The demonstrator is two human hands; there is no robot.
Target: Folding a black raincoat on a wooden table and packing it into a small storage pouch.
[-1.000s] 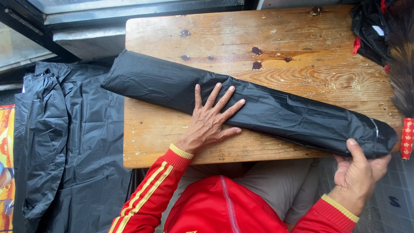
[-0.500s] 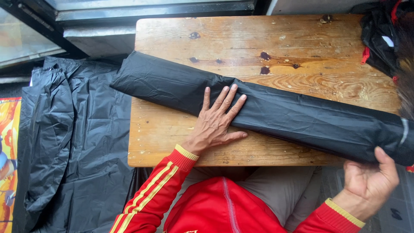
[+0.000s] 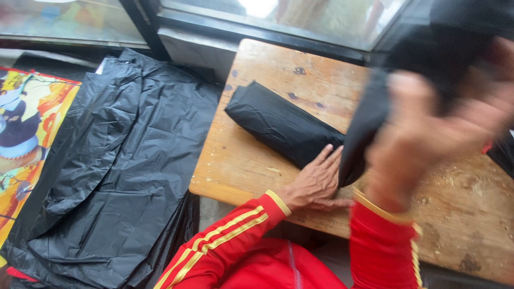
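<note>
Since a second ago my right hand (image 3: pixel 428 134) has lifted its end of the black plastic roll (image 3: pixel 284 126) off the table (image 3: pixel 257 176) and swung it up and over, blurred with motion, fingers closed around the plastic. My left hand (image 3: pixel 316 184) lies flat, fingers spread, pressing the roll's middle against the wood at the fold. Beyond that hand the rest of the roll lies slantwise on the table, glossy and creased. Left of the table, on the floor, lie loose black plastic sheets (image 3: pixel 123 166).
</note>
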